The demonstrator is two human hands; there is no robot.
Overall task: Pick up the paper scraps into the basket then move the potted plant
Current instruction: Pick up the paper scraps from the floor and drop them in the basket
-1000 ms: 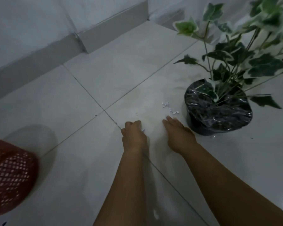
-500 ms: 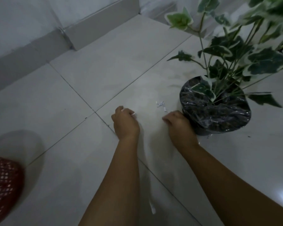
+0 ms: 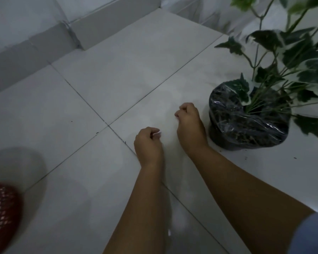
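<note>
My left hand (image 3: 148, 143) is curled shut above the pale floor tiles, with small white paper scraps (image 3: 157, 133) peeping out between thumb and fingers. My right hand (image 3: 189, 123) is closed in a fist just left of the potted plant (image 3: 246, 118); what it holds is hidden. The plant has green-and-white ivy leaves and a dark pot wrapped in shiny plastic. The red mesh basket (image 3: 2, 215) shows at the lower left edge, well away from both hands. One small white scrap (image 3: 169, 232) lies on the floor beside my left forearm.
A grey skirting board (image 3: 44, 39) runs along the wall at the back left. Dark crumbs of soil (image 3: 246, 158) are scattered on the tile in front of the pot. Ivy stems (image 3: 275, 52) overhang the floor to the right.
The loose scraps by the pot are gone from the floor. My right hand swept over them and closed into a fist; my left hand stayed curled and drew slightly back.
</note>
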